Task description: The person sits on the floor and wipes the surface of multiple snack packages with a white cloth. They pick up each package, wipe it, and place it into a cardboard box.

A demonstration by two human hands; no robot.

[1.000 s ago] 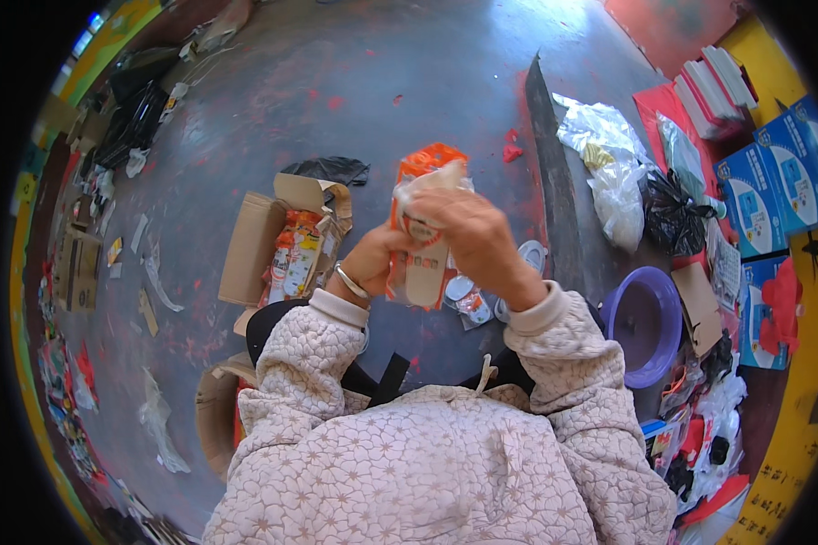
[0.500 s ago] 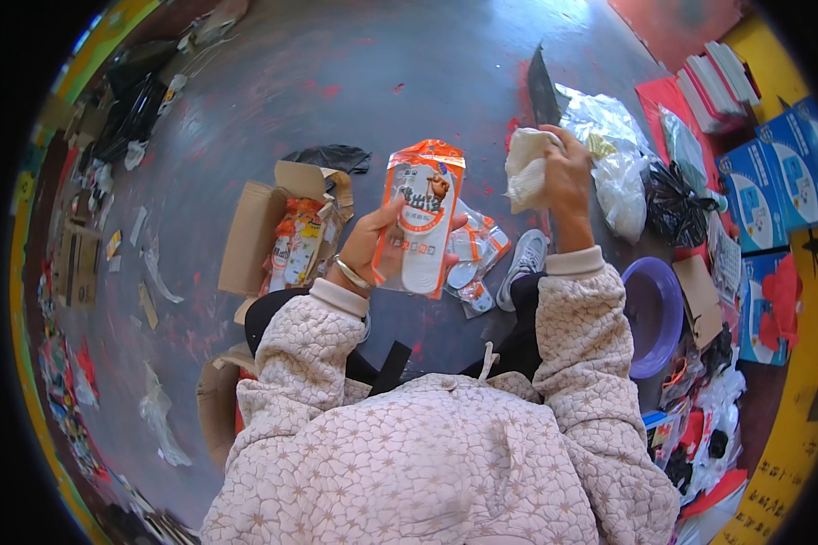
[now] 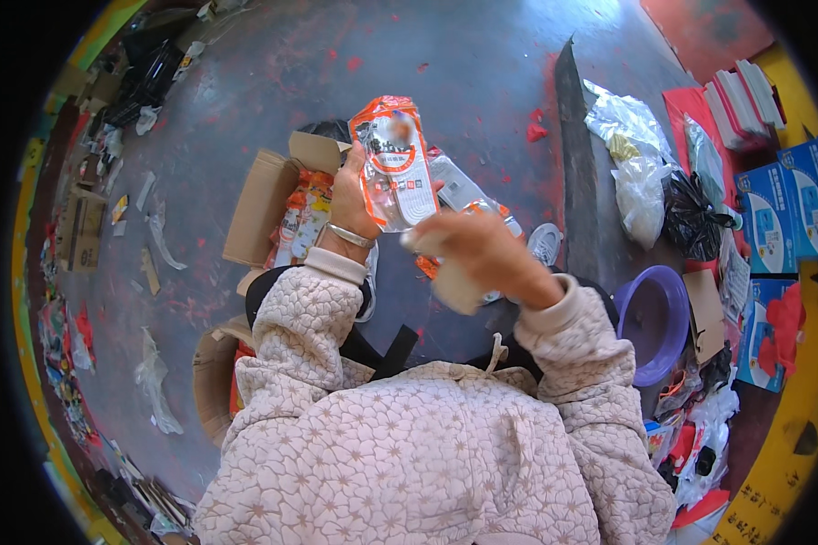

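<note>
While the left hand [image 3: 351, 193] grips the orange-edged packet [image 3: 394, 165] right of the open carton [image 3: 258, 207], the right hand [image 3: 493, 251] (motion-blurred) clasps a pale cloth [image 3: 458, 289] farther right, wiping apparently the current step, any further stroke requiring a steady packet.

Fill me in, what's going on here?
The person's left hand holds a flat, clear plastic packet with orange edges. The right hand, blurred, grips a cream cloth near the packet's lower end. More orange-edged packets lie on the grey floor beyond. An open brown cardboard box sits at the left, a round purple plastic basin at the right.
</note>
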